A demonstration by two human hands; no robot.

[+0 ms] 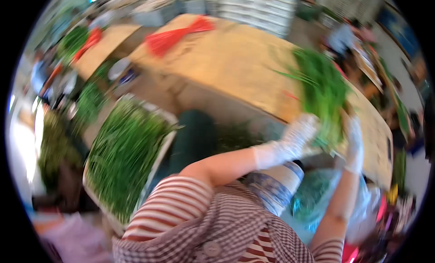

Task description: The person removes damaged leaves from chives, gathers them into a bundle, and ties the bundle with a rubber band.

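A loose bunch of long green leafy stalks, like Chinese chives (pixel 319 88), lies on the wooden table with its pale ends toward me. My left hand (pixel 300 132), in a thin clear glove, is closed against the left side of the pale ends. On their other side my right hand (pixel 354 138), gloved too, presses in with its fingers along the stalks. The bunch sits between both hands. Motion blur smears the fingertips, and the stalks partly hide them.
At my left stands a white crate (pixel 156 165) heaped with more chives. Red plastic (pixel 179 34) lies on the far part of the wooden table (pixel 231 59). Plastic bags (pixel 317 195) hang below its near edge. Stacked white crates (pixel 258 11) stand behind; other people work at both sides.
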